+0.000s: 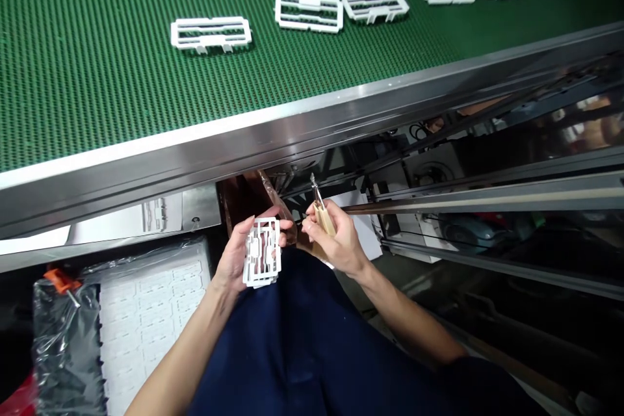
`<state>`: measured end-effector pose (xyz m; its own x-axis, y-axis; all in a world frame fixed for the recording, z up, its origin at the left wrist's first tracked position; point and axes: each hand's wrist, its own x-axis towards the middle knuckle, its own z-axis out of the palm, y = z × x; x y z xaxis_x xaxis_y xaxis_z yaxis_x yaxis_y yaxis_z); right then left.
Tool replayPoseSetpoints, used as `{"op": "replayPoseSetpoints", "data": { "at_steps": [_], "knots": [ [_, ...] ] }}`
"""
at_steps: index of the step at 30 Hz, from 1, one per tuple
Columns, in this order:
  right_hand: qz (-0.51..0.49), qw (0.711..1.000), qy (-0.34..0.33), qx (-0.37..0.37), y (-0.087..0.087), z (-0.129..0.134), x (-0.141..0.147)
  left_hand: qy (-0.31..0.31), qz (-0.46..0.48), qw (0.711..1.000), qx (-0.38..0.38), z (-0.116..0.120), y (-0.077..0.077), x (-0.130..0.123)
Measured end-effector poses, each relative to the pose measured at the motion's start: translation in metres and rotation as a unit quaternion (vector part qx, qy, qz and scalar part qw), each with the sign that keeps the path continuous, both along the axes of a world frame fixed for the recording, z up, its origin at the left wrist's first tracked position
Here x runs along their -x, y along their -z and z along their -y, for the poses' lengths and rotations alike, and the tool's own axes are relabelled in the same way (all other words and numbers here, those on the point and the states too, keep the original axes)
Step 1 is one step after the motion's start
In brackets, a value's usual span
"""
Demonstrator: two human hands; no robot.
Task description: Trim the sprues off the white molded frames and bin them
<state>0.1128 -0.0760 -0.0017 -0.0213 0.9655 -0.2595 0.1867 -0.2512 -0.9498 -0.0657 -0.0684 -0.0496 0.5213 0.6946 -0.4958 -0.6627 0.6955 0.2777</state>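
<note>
My left hand (234, 253) is closed around white plastic frames (262, 266), seemingly two stacked together, held upright in front of my body. In my right hand (344, 240) is a slim tool (325, 220) with a beige handle and a thin metal tip pointing up and away. The tool and the held frames are apart. Similar white frames lie on the green conveyor belt (121, 91) beyond my hands, among them a near one (211, 34) at the left and a pair in the middle (309, 12). Several more are at the right.
A metal rail (292, 123) edges the belt above my hands. At the lower left sits a tray of white parts (146, 318), beside black plastic wrap (68, 344) and an orange-handled tool (62, 281). An open brown box (244, 198) stands under the rail, with metal bars (511, 192) to the right.
</note>
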Motion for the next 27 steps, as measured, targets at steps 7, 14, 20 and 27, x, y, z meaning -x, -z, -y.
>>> {"op": "replayPoseSetpoints", "data": {
  "at_steps": [7, 14, 20, 27],
  "knots": [
    [-0.012, 1.000, -0.016, 0.019, 0.004, 0.005, 0.002, -0.006, 0.004, 1.000, 0.007, -0.003, -0.002, 0.001],
    [-0.004, 0.999, -0.028, 0.023, 0.006, 0.006, 0.005, -0.009, -0.003, 1.000, 0.024, -0.002, 0.000, 0.006],
    [0.014, 0.998, -0.048, 0.025, 0.003, 0.010, 0.018, -0.019, -0.128, 0.991, -0.036, -0.001, 0.001, -0.003],
    [0.109, 0.992, -0.057, -0.005, 0.006, 0.011, 0.020, -0.017, -0.306, 0.948, -0.084, -0.004, -0.023, -0.003]
  ]
}}
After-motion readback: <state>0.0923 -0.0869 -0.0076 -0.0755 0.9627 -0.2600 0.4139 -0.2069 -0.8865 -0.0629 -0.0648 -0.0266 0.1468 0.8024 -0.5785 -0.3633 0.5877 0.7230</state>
